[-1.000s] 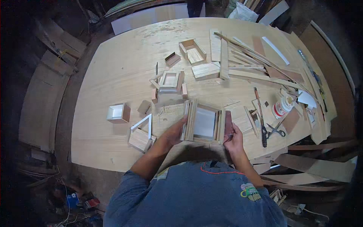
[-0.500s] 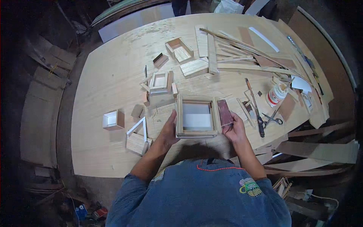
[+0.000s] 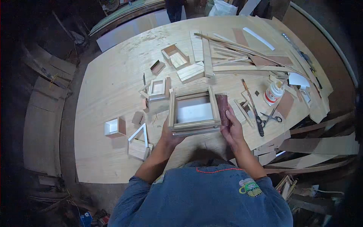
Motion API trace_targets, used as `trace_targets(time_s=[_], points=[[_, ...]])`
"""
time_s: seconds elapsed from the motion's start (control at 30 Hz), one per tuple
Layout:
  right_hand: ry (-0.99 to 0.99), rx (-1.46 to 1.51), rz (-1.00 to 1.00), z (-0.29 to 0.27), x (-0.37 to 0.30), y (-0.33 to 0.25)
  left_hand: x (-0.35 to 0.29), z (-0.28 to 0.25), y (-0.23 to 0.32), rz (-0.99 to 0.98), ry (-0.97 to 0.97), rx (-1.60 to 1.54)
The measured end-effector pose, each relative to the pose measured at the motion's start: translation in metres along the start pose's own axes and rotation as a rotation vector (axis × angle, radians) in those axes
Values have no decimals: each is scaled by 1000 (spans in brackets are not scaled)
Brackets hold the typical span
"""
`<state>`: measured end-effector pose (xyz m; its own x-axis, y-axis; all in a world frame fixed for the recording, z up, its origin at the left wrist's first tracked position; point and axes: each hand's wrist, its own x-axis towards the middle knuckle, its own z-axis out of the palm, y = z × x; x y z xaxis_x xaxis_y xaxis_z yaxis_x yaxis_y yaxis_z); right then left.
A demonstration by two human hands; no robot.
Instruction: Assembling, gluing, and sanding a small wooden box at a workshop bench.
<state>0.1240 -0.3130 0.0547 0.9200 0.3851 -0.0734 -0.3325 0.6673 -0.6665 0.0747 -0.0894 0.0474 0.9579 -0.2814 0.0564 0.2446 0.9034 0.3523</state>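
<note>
My left hand point(image 3: 171, 137) grips the near left corner of a small wooden box point(image 3: 172, 109), with the fingers under it and out of sight. The box has layered strip walls and a white floor inside. It is held above the table, tilted so that its near outer side shows. My right hand point(image 3: 232, 130) is closed around a piece of dark red sandpaper point(image 3: 222, 109), which stands along the right side of the box. Whether the sandpaper touches the box wall I cannot tell.
On the pale plywood table point(image 3: 98, 83) are small wooden boxes point(image 3: 176, 56), a white-lined box point(image 3: 115, 127), and a white angled strip point(image 3: 139, 133). To the right lie scissors point(image 3: 270, 117), a dark-handled blade tool point(image 3: 257, 113), a glue tub point(image 3: 273, 92) and several wood strips point(image 3: 245, 69).
The box has tipped, so its near outer side now shows. My right fingers and the sandpaper have turned more upright beside it. The whole view has shifted slightly.
</note>
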Motion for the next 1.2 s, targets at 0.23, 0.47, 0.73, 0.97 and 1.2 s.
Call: trace_targets(time_s=[0.23, 0.47, 0.73, 0.97, 1.2], points=[[-47, 171, -6, -9, 10, 6, 10, 18, 3, -15, 171, 119], [108, 242, 62, -12, 7, 9, 8, 22, -7, -52, 230, 401], [110, 350, 40, -2, 8, 11, -7, 0, -14, 21, 255, 661], [-3, 377, 125, -11, 10, 16, 0, 3, -14, 23, 248, 931], [75, 412, 108, 4, 10, 0, 9, 54, -12, 259, 153, 687]])
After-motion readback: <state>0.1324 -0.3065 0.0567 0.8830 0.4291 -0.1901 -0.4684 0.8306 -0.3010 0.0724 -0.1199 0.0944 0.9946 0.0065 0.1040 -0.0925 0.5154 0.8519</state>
